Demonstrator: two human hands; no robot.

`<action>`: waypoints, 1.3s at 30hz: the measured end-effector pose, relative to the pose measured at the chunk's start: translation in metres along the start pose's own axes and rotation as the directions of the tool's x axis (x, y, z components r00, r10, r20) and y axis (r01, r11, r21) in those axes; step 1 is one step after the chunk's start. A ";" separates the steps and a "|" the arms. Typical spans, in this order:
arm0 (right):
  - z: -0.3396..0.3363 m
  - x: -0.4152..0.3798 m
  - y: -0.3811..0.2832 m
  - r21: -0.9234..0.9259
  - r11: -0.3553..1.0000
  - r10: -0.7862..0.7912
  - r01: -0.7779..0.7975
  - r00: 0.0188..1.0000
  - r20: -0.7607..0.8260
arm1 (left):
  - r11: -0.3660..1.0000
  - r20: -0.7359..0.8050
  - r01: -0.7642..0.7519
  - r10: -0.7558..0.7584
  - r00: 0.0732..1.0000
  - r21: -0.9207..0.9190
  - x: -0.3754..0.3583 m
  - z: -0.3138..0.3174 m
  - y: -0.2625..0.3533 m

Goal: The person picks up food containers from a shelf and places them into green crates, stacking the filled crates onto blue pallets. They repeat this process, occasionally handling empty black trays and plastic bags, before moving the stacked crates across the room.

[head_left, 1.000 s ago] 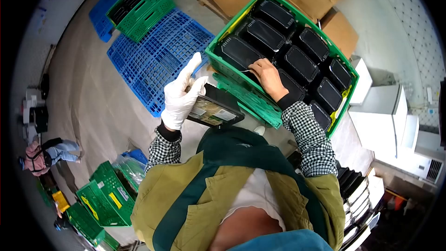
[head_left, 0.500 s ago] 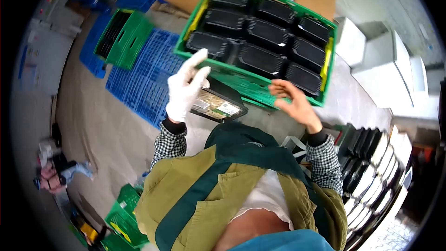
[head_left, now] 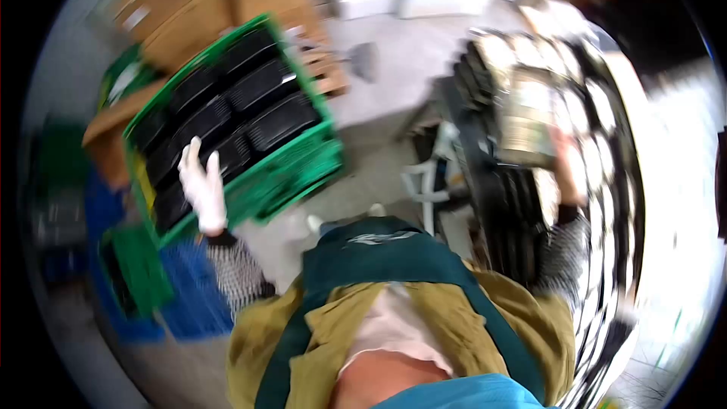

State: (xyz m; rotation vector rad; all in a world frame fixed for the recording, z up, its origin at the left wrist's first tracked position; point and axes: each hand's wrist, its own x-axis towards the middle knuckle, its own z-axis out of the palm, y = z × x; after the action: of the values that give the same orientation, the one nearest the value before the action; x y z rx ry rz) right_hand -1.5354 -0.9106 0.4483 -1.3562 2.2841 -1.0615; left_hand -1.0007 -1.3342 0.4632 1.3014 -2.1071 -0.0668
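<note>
Two hands apart: gloved left hand fingers spread, empty, over green crate; right hand grips tray.

The view is heavily blurred. On the left, the gloved left hand is raised with fingers spread over the near edge of a green crate, which is filled with rows of black lidded trays; whether the glove touches the crate cannot be told. On the right, the bare right hand is up against a packed tray – its top shows pale, smeared contents – held beside tall stacks of dark trays. Cardboard boxes lie far left behind the crate, and a blue pallet sits near left on the floor. The person's olive jacket and green apron straps fill the near foreground.
</note>
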 end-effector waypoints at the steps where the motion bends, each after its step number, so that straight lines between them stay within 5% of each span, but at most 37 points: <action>1: -0.057 -0.010 -0.011 -0.470 0.878 -0.131 0.090 0.990 -0.056 | 0.977 -0.037 0.089 -0.083 0.996 0.192 -0.005 0.003 -0.038; 4: -0.158 -0.030 0.070 -0.432 0.890 -0.175 0.145 0.984 -0.030 | 0.824 -0.133 0.397 -0.376 0.917 0.403 -0.022 -0.002 -0.099; 5: -0.196 -0.050 0.139 -0.201 0.979 -0.046 0.036 0.998 -0.046 | 0.815 -0.165 0.433 -0.400 0.901 0.386 -0.032 0.007 -0.124; 6: -0.212 -0.063 0.173 -0.459 0.884 0.063 -0.085 0.996 -0.063 | 0.799 -0.149 0.463 -0.441 0.885 0.384 -0.038 0.020 -0.135; 7: -0.190 -0.051 0.116 -0.568 0.821 0.049 -0.052 0.999 -0.020 | 0.835 -0.153 0.412 -0.383 0.911 0.365 -0.048 0.030 -0.156; 10: -0.194 -0.035 0.119 -0.681 0.580 0.149 -0.448 0.880 -0.452 | 0.859 0.027 0.421 -0.448 0.894 0.292 -0.052 0.021 -0.140; 13: -0.179 0.018 0.092 -0.538 0.606 0.095 -0.586 0.724 -0.683 | 0.813 0.083 0.491 -0.539 0.838 0.312 -0.045 0.022 -0.121; 15: -0.145 0.049 0.057 -0.480 0.719 0.037 -0.502 0.718 -0.695 | 0.747 -0.047 0.605 -0.618 0.785 0.276 -0.043 0.019 -0.132; 17: -0.085 0.083 0.012 -0.449 0.870 -0.124 -0.202 0.794 -0.596 | 0.676 -0.040 0.650 -0.682 0.730 0.346 -0.043 0.017 -0.148; 19: -0.014 0.100 -0.066 -0.668 0.740 -0.304 -0.085 0.842 -0.445 | 0.800 0.082 0.527 -0.569 0.818 0.288 -0.047 0.021 -0.166; 21: 0.048 0.113 -0.109 -0.602 0.796 -0.322 0.056 0.882 -0.344 | 0.885 0.164 0.429 -0.457 0.874 0.179 -0.052 0.023 -0.178; 23: 0.125 0.118 -0.166 -0.326 0.916 -0.317 0.233 0.919 -0.235 | 0.949 0.214 0.316 -0.309 0.927 -0.003 -0.055 0.021 -0.196; 25: 0.196 0.125 -0.194 -0.221 0.912 -0.382 0.345 0.911 -0.155 | 0.918 0.285 0.383 -0.342 0.895 -0.101 -0.053 0.011 -0.204; 27: 0.261 0.118 -0.243 -0.068 0.950 -0.306 0.305 0.952 -0.011 | 0.581 0.312 0.557 -0.472 0.824 -0.593 -0.054 -0.001 -0.210; 29: 0.312 0.122 -0.262 0.024 0.905 -0.423 0.424 0.896 0.138 | 0.285 0.268 0.457 -0.515 0.815 -0.842 -0.053 -0.051 -0.198; 31: 0.343 0.121 -0.288 0.086 0.870 -0.492 0.486 0.842 0.221 | 0.209 0.307 0.441 -0.470 0.828 -0.873 -0.068 -0.105 -0.195; 33: 0.362 0.135 -0.297 0.100 0.822 -0.569 0.561 0.796 0.209 | 0.249 0.388 0.463 -0.297 0.872 -0.850 -0.100 -0.149 -0.200; 35: 0.387 0.175 -0.288 0.076 0.875 -0.484 0.479 0.851 0.203 | 0.624 0.531 0.543 -0.232 0.815 -0.561 -0.137 -0.174 -0.231; 36: 0.391 0.200 -0.272 -0.040 0.860 -0.499 0.508 0.855 0.141 | 0.914 0.376 0.338 -0.238 0.895 -0.226 -0.162 -0.164 -0.243; 38: 0.398 0.263 -0.228 -0.143 0.913 -0.377 0.381 0.924 0.059 | 0.913 0.429 0.262 -0.381 0.819 0.311 -0.169 -0.162 -0.256; 39: 0.406 0.293 -0.210 -0.195 0.947 -0.255 0.256 0.967 0.031 | 0.829 0.554 0.376 -0.557 0.619 0.414 -0.156 -0.167 -0.262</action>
State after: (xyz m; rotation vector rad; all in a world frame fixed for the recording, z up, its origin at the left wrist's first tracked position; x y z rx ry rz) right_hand -1.3235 -1.4011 0.3540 -1.7712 2.3055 -0.9179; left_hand -0.6577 -1.2923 0.4209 2.2445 -2.2991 -0.5806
